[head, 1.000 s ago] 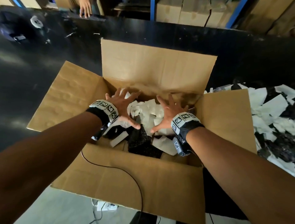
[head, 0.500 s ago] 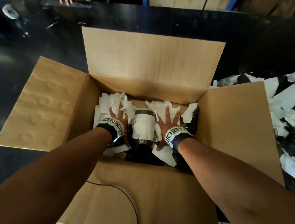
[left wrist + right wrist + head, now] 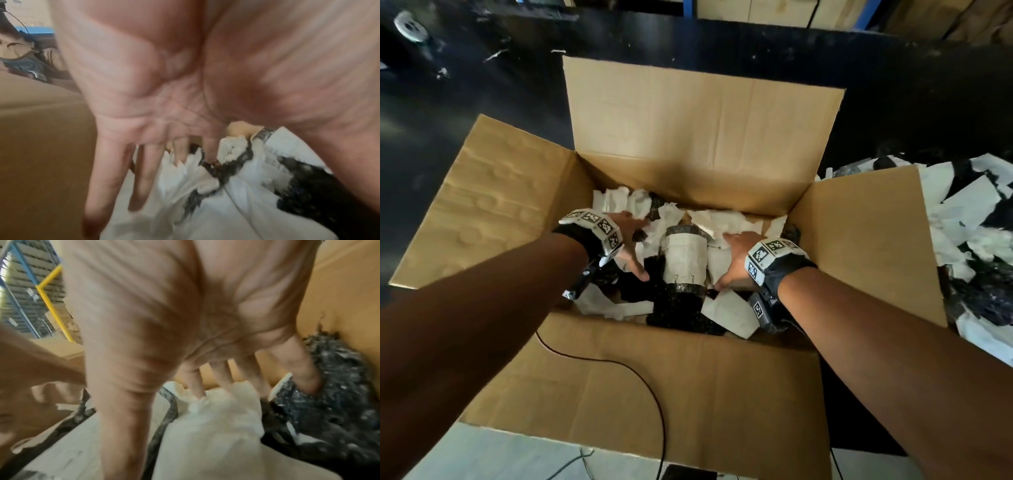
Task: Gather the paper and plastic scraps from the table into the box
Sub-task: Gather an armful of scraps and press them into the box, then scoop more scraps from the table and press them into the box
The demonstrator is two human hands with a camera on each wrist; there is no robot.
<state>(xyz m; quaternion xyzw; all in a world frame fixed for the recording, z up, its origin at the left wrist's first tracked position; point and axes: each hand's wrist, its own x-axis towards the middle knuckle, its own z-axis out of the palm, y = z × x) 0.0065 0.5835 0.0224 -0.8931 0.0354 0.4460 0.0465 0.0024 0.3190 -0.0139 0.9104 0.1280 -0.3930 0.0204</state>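
Both hands are reaching down into an open cardboard box [image 3: 698,123] sitting on a black table [image 3: 914,102], its four flaps folded outward. The left hand [image 3: 628,241] is lying flat with fingers spread over crumpled white paper scraps [image 3: 619,202] near the box's left wall; the left wrist view shows its fingers [image 3: 102,186] stretched straight, tips pushing into white paper and black plastic. The right hand [image 3: 739,262] is likewise lying flat with fingers spread and straight on the pile, its fingers [image 3: 298,366] reaching into torn paper and dark, speckled plastic beside the right wall. Neither hand is gripping anything, though motion blur in both wrist views is making the fingertip contact hard to judge. Between the hands a rolled bundle [image 3: 683,260], white with black bands, is lying among the scraps. More loose scraps [image 3: 976,233], white and black, are lying on the table just beyond the box's right flap. A thin black cable [image 3: 619,368] is trailing across the near flap.
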